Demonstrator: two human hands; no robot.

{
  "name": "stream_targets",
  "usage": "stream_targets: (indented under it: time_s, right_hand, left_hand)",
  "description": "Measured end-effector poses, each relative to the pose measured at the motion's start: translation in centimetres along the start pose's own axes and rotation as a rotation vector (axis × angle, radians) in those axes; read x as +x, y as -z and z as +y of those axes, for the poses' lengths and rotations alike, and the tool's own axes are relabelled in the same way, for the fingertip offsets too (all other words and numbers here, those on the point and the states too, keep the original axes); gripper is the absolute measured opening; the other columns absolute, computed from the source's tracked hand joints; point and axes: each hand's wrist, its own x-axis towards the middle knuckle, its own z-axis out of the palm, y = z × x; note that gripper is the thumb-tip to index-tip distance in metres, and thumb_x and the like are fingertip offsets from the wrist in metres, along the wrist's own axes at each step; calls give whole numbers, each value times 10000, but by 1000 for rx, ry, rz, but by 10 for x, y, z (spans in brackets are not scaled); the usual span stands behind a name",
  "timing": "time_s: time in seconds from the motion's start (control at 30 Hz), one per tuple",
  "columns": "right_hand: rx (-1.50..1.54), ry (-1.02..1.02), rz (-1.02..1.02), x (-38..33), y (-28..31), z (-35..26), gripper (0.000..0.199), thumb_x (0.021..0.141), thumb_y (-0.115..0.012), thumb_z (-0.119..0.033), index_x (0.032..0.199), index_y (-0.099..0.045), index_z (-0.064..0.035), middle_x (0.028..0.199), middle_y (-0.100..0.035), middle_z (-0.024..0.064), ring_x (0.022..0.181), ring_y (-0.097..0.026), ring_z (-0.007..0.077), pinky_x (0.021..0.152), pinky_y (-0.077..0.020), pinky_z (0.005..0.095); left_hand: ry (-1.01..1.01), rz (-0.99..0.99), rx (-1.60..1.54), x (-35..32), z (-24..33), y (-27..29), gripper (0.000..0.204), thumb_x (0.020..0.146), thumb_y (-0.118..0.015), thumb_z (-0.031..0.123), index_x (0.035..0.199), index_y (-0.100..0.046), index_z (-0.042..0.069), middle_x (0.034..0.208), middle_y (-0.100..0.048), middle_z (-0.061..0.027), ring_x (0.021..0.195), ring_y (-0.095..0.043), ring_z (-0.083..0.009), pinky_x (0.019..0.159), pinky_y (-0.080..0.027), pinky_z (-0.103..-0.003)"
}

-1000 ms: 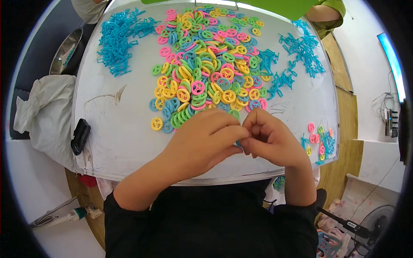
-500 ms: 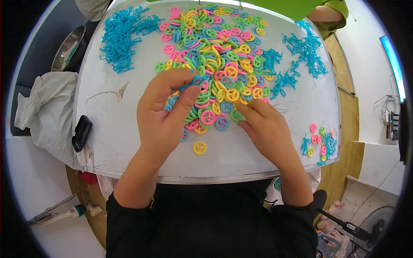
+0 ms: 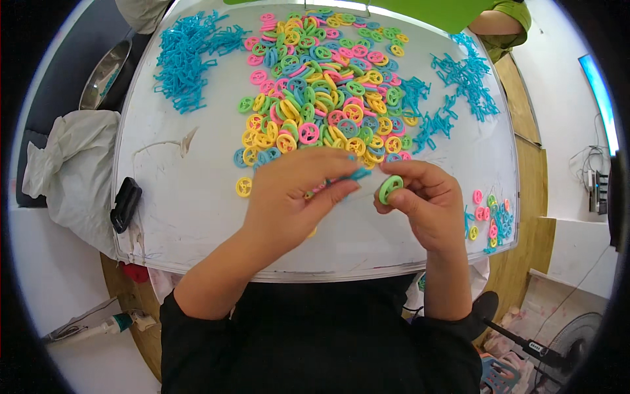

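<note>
In my right hand (image 3: 426,197), a small green spoked plastic wheel (image 3: 391,189) is pinched between thumb and fingers. My left hand (image 3: 298,194) is closed on a blue plastic piece (image 3: 357,175), whose end sticks out past the thumb and fingertip toward the wheel. The two parts are close together but apart. Just beyond both hands lies a big heap of wheels (image 3: 328,85) in pink, yellow, green and blue. A lone yellow wheel (image 3: 243,187) sits left of my left hand, which hides the near part of the heap.
Blue pieces are piled at the far left (image 3: 184,59) and far right (image 3: 469,79) of the white table (image 3: 190,230). A small cluster of wheels and blue pieces (image 3: 492,220) lies near the right edge. A black case (image 3: 125,205) rests at the left edge. Another person's arm (image 3: 495,23) shows at the far right.
My right hand has picked a green wheel from the heap's near edge and lifted it. My left hand has come right and nearer with the blue piece, toward my right hand.
</note>
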Motion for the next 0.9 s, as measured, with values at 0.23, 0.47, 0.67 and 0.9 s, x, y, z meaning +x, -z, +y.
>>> stream_targets:
  time_s: [0.23, 0.47, 0.67, 0.9]
  right_hand:
    - [207, -98, 114, 2, -18, 14, 182, 956, -649, -137, 1042, -593, 13, 1027, -680, 132, 912, -701, 206, 836, -605, 391]
    - [300, -94, 245, 3, -28, 25, 98, 985, -576, -96, 1010, -551, -5, 990, -678, 128, 870, -699, 186, 743, -629, 349]
    - [179, -93, 192, -1, -24, 7, 107, 987, -572, -95, 1015, -548, 5, 945, -663, 105, 815, -686, 171, 727, -628, 353]
    - [205, -31, 186, -5, -28, 18, 127, 982, -578, -77, 1063, -547, 15, 991, -664, 110, 868, -676, 162, 754, -614, 343]
  left_hand:
    - [47, -30, -58, -7, 1, -10, 259, 794, -773, 15, 1045, -731, 56, 1075, -721, -120, 933, -697, -239, 810, -540, -332]
    - [-166, -17, 259, -10, 11, -11, 258, 770, -793, 42, 1018, -742, 90, 1046, -723, -106, 876, -695, -264, 738, -536, -332]
    - [-66, -7, 200, -10, 17, -11, 367, 731, -809, 44, 1082, -705, 76, 1034, -722, -93, 837, -688, -277, 707, -532, -348]
    - [-244, -63, 298, -8, 12, -9, 396, 765, -777, 56, 1133, -632, 73, 983, -697, -80, 830, -674, -270, 682, -529, -368]
